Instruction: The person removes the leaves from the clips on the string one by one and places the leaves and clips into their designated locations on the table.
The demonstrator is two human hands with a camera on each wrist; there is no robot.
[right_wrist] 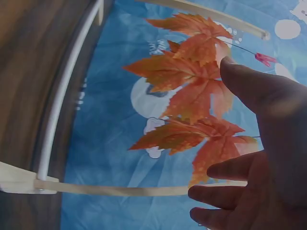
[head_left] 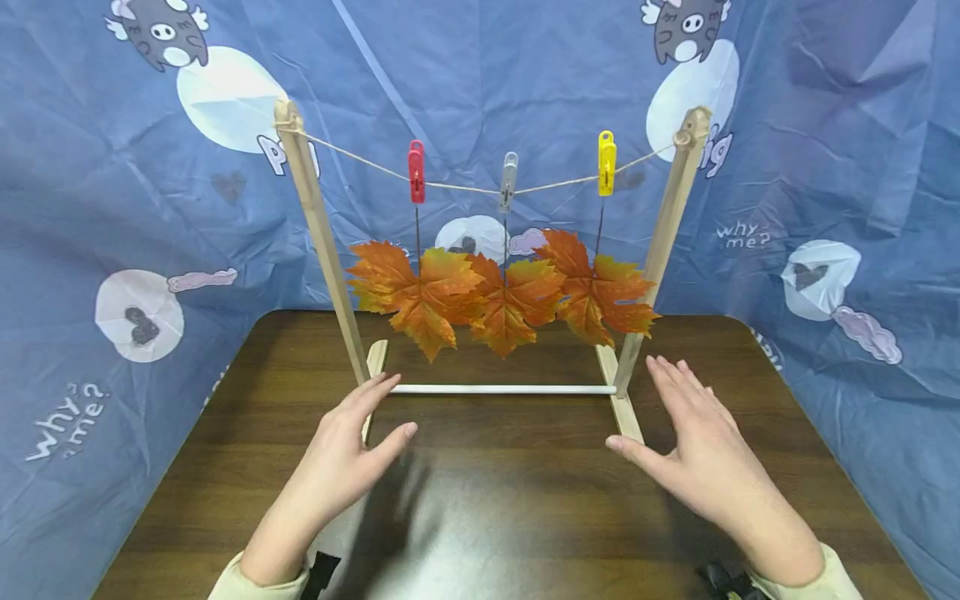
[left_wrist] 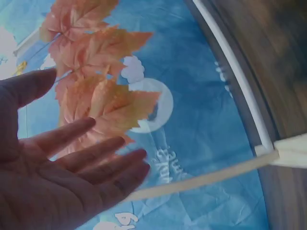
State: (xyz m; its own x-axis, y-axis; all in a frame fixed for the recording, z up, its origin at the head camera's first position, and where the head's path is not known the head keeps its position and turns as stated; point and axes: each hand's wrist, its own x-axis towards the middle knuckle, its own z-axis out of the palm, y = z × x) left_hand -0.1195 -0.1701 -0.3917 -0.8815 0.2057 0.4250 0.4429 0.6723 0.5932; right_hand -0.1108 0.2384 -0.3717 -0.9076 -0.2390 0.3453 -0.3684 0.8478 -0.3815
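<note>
Three orange maple leaves hang in a row in the head view: a left leaf (head_left: 422, 292), a middle leaf (head_left: 506, 302) and a right leaf (head_left: 594, 292). Their stems are clipped to a string (head_left: 360, 158) by a red clothespin (head_left: 416, 172), a grey clothespin (head_left: 508, 181) and a yellow clothespin (head_left: 606, 164). My left hand (head_left: 341, 450), fingers extended and thumb apart, is near the foot of the left post (head_left: 326, 250). On the other side my right hand (head_left: 701, 450) spreads its fingers beside the right post (head_left: 667, 225). Both palms face inward and hold nothing.
A white rod (head_left: 502, 389) joins the two wooden feet of the frame, low over the brown table (head_left: 495, 517). Behind stands a blue printed cloth (head_left: 480, 83), which also covers both sides. Dark straps show at both sleeves (head_left: 817, 575).
</note>
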